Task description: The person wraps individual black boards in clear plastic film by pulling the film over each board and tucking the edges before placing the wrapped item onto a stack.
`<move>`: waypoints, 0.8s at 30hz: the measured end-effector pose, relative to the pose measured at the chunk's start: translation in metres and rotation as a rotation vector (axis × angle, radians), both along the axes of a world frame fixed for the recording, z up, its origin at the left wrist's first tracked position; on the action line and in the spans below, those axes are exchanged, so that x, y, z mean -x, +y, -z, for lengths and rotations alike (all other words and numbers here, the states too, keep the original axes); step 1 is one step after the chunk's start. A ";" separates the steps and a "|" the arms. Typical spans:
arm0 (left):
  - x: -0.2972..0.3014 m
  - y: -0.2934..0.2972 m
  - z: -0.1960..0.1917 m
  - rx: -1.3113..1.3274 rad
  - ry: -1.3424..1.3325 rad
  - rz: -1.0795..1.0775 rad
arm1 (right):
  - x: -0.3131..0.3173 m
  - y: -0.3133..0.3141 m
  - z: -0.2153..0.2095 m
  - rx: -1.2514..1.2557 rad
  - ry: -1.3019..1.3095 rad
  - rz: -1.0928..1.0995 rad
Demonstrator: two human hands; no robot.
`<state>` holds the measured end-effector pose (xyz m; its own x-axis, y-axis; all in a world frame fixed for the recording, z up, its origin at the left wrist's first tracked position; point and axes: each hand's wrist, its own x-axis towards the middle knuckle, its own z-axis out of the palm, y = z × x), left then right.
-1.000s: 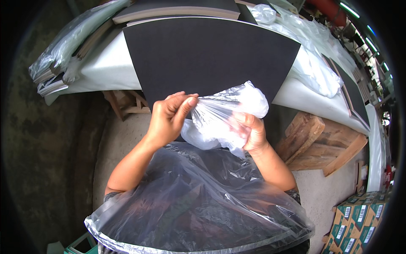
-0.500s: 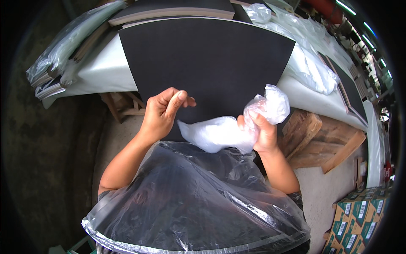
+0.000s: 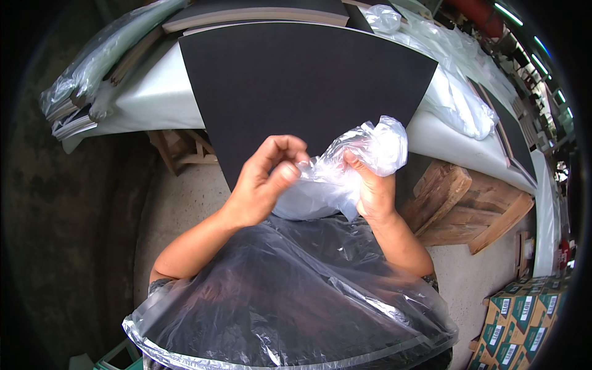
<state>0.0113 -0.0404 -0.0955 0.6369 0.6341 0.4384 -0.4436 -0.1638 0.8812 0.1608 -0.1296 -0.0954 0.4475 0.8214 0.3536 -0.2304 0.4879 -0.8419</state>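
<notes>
Over the far black board [image 3: 308,86], I see my hands drawn closer, left hand [image 3: 262,182] and right hand [image 3: 370,191] both pinched on the clear plastic bag [image 3: 345,166], now bunched tighter.

A person's left hand [image 3: 265,182] and right hand [image 3: 370,188] pinch and bunch a crumpled clear plastic bag [image 3: 351,163] above a large black panel [image 3: 302,86] lying on white sheeting [image 3: 154,98]. A sheet of clear plastic [image 3: 290,302] drapes over the person's lap, covering both forearms near the elbows. Wooden blocks [image 3: 468,203] sit to the right on the concrete floor, with green-and-white cartons [image 3: 524,320] stacked at lower right.
</notes>
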 end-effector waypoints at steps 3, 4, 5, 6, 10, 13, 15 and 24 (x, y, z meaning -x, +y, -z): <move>0.005 0.004 -0.003 -0.209 0.239 -0.038 | 0.002 0.003 -0.001 0.028 0.049 0.040; 0.005 0.005 -0.004 -0.178 0.215 -0.036 | 0.002 0.003 -0.001 0.042 0.087 0.019; 0.007 0.006 -0.004 -0.147 0.190 -0.036 | 0.000 0.003 -0.001 0.056 0.124 -0.003; 0.009 0.011 -0.001 -0.143 0.208 -0.058 | 0.000 0.003 -0.002 0.069 0.161 -0.025; 0.012 0.021 0.004 -0.238 0.345 -0.181 | -0.003 0.000 0.003 0.125 0.316 -0.080; 0.007 0.026 0.002 -0.323 0.299 -0.215 | -0.008 -0.004 0.005 0.192 0.421 -0.260; 0.003 0.033 0.000 -0.209 0.144 -0.137 | -0.023 -0.002 0.019 -0.017 0.406 -0.647; 0.033 0.041 0.008 -0.096 0.573 0.762 | -0.103 -0.038 -0.015 0.048 -0.045 -0.594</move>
